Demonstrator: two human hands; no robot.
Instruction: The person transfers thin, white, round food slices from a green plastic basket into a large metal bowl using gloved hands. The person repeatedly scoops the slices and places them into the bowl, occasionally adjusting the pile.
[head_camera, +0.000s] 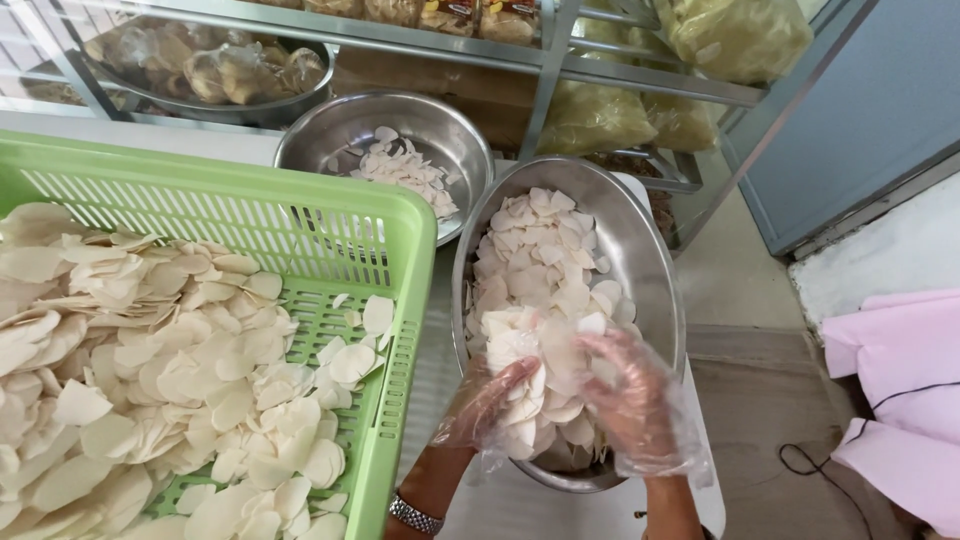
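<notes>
Both my hands wear thin clear plastic gloves and work in a steel bowl (655, 270) full of pale, thin round chips (540, 260). My left hand (487, 400) and my right hand (630, 395) cup a heap of the chips between them at the bowl's near side, fingers curled around the pile. A metal watch band sits on my left wrist. To the left, a green plastic basket (405, 225) holds a large spread of the same chips (140, 370).
A second steel bowl (330, 135) behind holds a few chips. Further back, a metal tray (290, 105) of bagged food sits on a steel rack (600, 70) with yellow bags. Pink cloth (900, 370) lies at the right.
</notes>
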